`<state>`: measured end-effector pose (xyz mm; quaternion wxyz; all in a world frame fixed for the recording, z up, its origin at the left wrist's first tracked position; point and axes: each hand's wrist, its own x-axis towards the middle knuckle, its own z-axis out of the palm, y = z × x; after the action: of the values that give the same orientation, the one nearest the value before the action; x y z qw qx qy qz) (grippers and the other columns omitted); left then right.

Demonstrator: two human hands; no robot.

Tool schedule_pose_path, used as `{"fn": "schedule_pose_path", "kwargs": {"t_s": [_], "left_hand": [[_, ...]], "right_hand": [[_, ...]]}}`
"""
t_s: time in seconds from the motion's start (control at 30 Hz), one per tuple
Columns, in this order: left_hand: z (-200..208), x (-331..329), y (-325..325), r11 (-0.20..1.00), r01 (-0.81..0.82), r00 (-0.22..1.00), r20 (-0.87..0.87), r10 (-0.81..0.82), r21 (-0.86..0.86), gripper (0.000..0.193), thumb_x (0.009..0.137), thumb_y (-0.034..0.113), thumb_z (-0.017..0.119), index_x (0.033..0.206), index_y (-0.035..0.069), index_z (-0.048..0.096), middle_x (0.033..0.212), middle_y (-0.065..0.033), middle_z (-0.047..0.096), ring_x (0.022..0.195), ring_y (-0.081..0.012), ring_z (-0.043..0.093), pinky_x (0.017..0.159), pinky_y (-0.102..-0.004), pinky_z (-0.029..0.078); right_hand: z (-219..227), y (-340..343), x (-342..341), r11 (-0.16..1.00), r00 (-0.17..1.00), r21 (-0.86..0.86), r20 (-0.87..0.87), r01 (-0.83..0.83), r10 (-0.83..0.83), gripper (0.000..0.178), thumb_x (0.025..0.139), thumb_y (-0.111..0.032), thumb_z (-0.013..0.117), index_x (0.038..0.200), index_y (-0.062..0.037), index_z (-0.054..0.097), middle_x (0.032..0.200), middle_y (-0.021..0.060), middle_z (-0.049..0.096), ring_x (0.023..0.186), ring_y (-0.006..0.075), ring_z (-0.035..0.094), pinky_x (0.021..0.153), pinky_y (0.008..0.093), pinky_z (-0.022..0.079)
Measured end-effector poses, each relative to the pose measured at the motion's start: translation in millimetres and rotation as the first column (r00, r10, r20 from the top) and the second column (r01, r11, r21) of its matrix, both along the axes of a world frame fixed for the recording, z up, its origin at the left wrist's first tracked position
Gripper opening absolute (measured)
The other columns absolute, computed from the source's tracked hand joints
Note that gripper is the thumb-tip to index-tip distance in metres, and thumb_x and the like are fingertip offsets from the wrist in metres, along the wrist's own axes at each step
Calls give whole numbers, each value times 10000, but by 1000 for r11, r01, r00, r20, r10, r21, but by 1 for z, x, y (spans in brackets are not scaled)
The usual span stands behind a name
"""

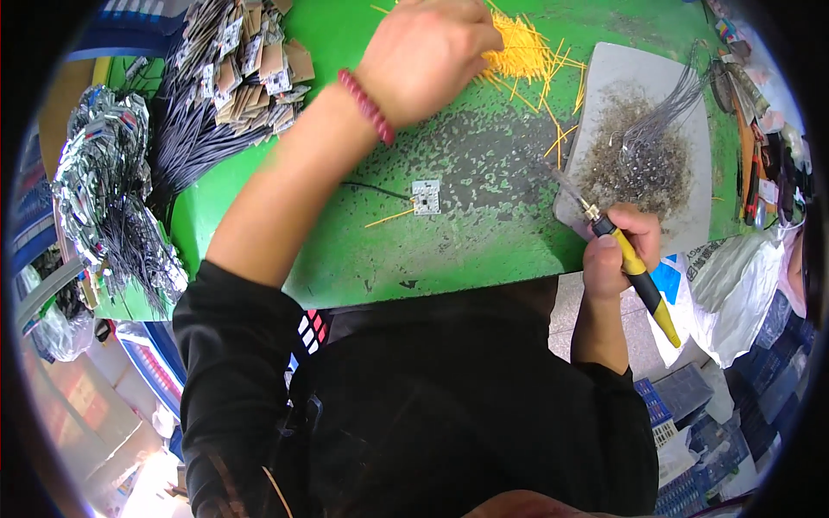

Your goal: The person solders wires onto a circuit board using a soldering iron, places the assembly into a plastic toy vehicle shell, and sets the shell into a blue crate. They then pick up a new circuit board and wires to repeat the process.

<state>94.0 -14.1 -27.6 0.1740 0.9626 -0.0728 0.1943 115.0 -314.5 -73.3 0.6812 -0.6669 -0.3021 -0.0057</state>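
Observation:
My left hand [432, 56], with a red beaded bracelet [367, 105] at its wrist, is at the top edge beside a pile of yellow wires [521, 47]. Its fingers are curled; the tips, and whatever they hold, are hidden. In my right hand [617, 250] is a soldering iron [635, 268] with a yellow and black handle, its tip pointing up and left over the edge of a grey tray. Between the hands a small square circuit board [426, 198] lies on the green table, with a black wire [374, 186] and a yellow wire [389, 218] at its left side.
The grey tray [604, 73] bears dark residue and a bundle of thin wires [661, 116]. Boards with black cables [233, 104] are heaped at the far left, beside silvery wrapped bundles [108, 173]. Tools [751, 186] line the right side of the green table [484, 255].

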Motion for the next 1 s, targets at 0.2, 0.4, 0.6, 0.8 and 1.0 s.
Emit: {"fn": "schedule_pose_path", "kwargs": {"t_s": [0.2, 0.4, 0.6, 0.8, 1.0], "left_hand": [[11, 29, 12, 984, 92, 983, -172, -65, 154, 112, 796, 117, 610, 698, 74, 580, 798, -91, 613, 821, -290, 610, 774, -418, 464], [18, 4, 10, 1000, 10, 999, -44, -11, -12, 102, 750, 135, 669, 720, 77, 590, 775, -81, 605, 791, -287, 597, 726, -409, 444], [10, -16, 10, 994, -88, 996, 22, 90, -63, 68, 786, 82, 692, 842, 48, 671, 796, -88, 688, 706, -270, 663, 654, -348, 521], [33, -82, -16, 975, -115, 993, -24, 112, -189, 81, 777, -6, 697, 840, 26, 659, 782, -94, 680, 706, -250, 671, 629, -309, 519], [1, -154, -48, 909, -270, 962, -43, 270, -317, 136, 702, 81, 751, 796, 111, 658, 735, -25, 631, 691, -235, 603, 631, -357, 453]], "right_hand": [[0, 0, 1, 1000, 1000, -17, -8, -23, 23, 300, 828, -226, 680, 938, 10, 529, 742, 93, 540, 619, 138, 508, 565, 253, 419], [1, -1, -2, 999, 996, 19, -73, -45, 47, 288, 847, -198, 700, 943, 19, 537, 783, 72, 546, 658, 119, 460, 592, 259, 362], [-3, -2, -1, 1000, 997, 15, -78, -16, 18, 301, 845, -217, 704, 955, 13, 544, 824, 79, 558, 692, 119, 476, 628, 258, 384], [7, 0, -5, 999, 997, 33, -68, 39, -37, 272, 807, -208, 625, 939, 9, 529, 746, 113, 538, 615, 149, 516, 582, 254, 429], [9, 24, -34, 979, 965, -23, -179, -201, 194, 346, 828, -292, 665, 934, 6, 523, 737, 105, 522, 598, 153, 500, 524, 253, 420]]}}
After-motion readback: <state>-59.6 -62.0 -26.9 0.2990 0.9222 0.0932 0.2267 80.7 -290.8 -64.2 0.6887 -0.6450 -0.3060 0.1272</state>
